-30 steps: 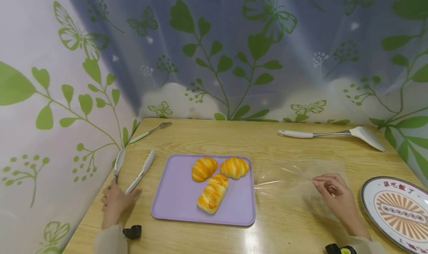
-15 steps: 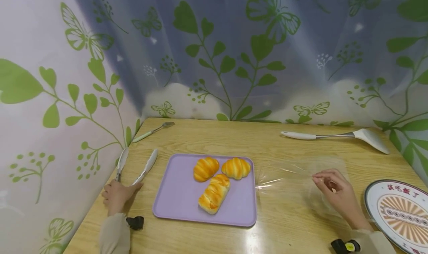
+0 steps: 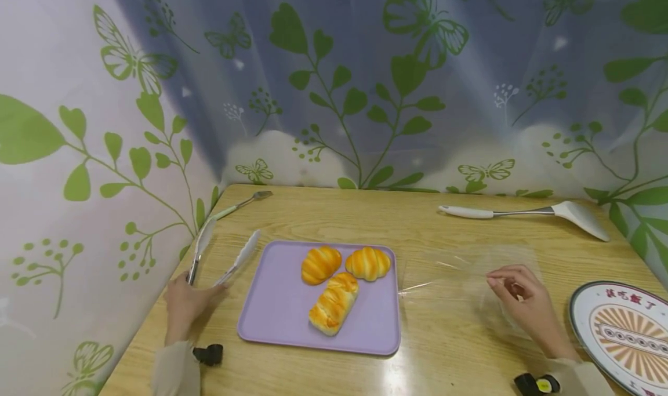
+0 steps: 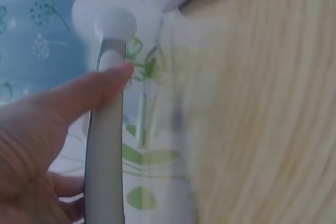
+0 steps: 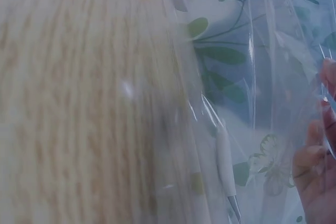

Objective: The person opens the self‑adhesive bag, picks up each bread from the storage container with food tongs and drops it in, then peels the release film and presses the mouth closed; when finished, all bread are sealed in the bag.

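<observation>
My left hand (image 3: 189, 304) grips a pair of metal tongs with pale tips (image 3: 245, 255); their two arms are spread apart, left of the purple tray (image 3: 273, 320). In the left wrist view the thumb lies along the tongs' pale handle (image 4: 105, 150). Two croissant-shaped breads (image 3: 320, 264) and one longer bread roll (image 3: 334, 304) are on the tray. To the right, my right hand (image 3: 527, 306) pinches a clear plastic bag (image 3: 443, 277), which spreads toward the tray's right edge. The right wrist view shows the bag (image 5: 236, 61) in front of the fingers.
A fork with a green handle (image 3: 225, 211) lies at the table's back left, near the tongs' left tip. At the back right is a white-handled turner (image 3: 466, 211). A round patterned plate (image 3: 587, 312) stands right of my right hand. Patterned curtain (image 3: 334, 94) borders the table behind.
My left hand has shifted the tongs slightly forward and to the right, nearer the tray. The right hand and the bag have barely moved. The breads stay where they were.
</observation>
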A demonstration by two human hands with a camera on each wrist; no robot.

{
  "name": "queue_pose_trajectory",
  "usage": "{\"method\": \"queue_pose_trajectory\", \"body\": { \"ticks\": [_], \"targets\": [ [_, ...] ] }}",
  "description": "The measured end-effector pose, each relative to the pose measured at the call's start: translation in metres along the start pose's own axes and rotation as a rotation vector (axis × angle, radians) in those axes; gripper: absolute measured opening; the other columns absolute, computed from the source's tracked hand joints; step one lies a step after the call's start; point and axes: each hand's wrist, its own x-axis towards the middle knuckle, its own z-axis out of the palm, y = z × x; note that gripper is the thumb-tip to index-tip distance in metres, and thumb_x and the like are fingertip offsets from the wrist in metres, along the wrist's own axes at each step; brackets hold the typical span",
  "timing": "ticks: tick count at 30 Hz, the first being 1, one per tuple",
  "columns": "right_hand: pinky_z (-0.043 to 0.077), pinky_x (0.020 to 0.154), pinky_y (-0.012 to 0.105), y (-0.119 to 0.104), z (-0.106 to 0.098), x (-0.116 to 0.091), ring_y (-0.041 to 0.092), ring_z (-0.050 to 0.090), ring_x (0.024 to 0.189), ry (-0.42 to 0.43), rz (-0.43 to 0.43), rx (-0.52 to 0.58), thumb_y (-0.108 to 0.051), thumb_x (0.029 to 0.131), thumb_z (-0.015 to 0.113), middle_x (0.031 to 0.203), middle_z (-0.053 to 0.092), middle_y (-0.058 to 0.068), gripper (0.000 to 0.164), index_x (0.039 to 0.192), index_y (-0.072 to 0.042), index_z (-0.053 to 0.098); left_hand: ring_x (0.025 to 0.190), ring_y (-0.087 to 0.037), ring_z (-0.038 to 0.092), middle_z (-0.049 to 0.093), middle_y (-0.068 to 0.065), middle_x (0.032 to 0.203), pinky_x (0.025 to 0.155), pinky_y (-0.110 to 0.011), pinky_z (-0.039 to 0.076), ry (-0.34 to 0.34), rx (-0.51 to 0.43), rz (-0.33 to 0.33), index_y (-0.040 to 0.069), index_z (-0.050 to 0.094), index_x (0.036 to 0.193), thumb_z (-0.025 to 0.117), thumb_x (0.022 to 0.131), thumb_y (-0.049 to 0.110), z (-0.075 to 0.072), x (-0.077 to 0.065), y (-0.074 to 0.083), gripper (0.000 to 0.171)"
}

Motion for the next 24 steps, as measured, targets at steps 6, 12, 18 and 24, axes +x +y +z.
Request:
{"method": "queue_pose_trajectory", "body": {
  "ticks": [6, 12, 18, 24],
  "targets": [
    [0.038, 0.059, 0.016, 0.000, -0.002, -0.001, 0.000, 0.046, 0.074, 0.020, 0.017, -0.007, 0.015, 0.083, 0.064, 0.099, 0.057, -0.020, 0.016, 0.097, 0.008, 0.067, 0.133, -0.055, 0.028, 0.026, -0.041, 0.146, 0.110, -0.065, 0.029, -0.134, 0.010, 0.124, -0.014, 0.020, 0.148, 0.083, 0.075, 0.040, 0.002, -0.006, 0.019, 0.110],
    [0.038, 0.060, 0.015, -0.001, -0.002, -0.001, 0.001, 0.046, 0.076, 0.015, 0.014, 0.021, 0.016, 0.084, 0.064, 0.101, 0.056, -0.018, 0.015, 0.097, 0.009, 0.067, 0.104, -0.034, 0.059, 0.058, -0.026, 0.124, 0.087, -0.039, 0.050, -0.198, -0.052, 0.179, -0.006, 0.030, 0.146, 0.086, 0.073, 0.035, 0.016, -0.015, 0.030, 0.101],
    [0.040, 0.062, 0.014, -0.001, -0.001, -0.003, 0.001, 0.046, 0.078, 0.004, 0.025, 0.024, 0.014, 0.085, 0.064, 0.102, 0.056, -0.018, 0.015, 0.099, 0.009, 0.067, 0.074, -0.017, 0.051, 0.060, -0.015, 0.096, 0.065, -0.026, 0.043, -0.223, -0.036, 0.227, -0.003, 0.039, 0.142, 0.087, 0.071, 0.033, 0.026, -0.021, 0.035, 0.093],
    [0.040, 0.062, 0.014, 0.000, -0.001, -0.003, 0.001, 0.046, 0.078, 0.010, 0.038, 0.013, 0.013, 0.086, 0.064, 0.101, 0.056, -0.019, 0.015, 0.099, 0.008, 0.067, 0.103, -0.030, 0.057, 0.057, -0.025, 0.130, 0.088, -0.043, 0.049, -0.265, 0.007, 0.298, -0.002, 0.039, 0.143, 0.087, 0.070, 0.039, 0.031, -0.024, 0.037, 0.097]
  ]
}}
